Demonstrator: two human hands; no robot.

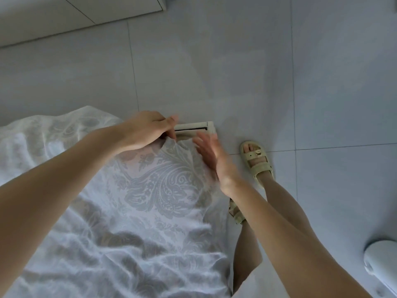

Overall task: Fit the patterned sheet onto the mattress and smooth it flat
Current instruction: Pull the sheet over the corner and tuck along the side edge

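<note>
Starting at the bottom of the frame: patterned sheet (133, 222) fills the lower left, a pale paisley print, rumpled into soft ridges at the bottom edge. It's draped over the mattress, which is covered and not seen directly. Judgement: the cloth is thin, light and limp, won't hold shape, slides easily, not fragile. It will bunch unless pulled taut.

Mid-frame: left hand (150, 130) has its fingers curled down and pinches the sheet's corner edge at frame centre, lifting a small peak of fabric. Right hand (210, 155) is motion-blurred, fingers straight and held apart, holding nothing, just beside the sheet's right edge. Can't tell if it touches the cloth.

Best hold, likely: the corner hem where the left hand already is, plus the side edge just below it, so the corner can be drawn down over the bed frame corner (199, 126), which shows bare just past the fingertips.

Right of the hands: sandalled foot (256, 160) on the tiled floor (236, 72). White rounded object (382, 265) at lower right, unidentified. Pale cabinet (86, 7) at upper left.
</note>
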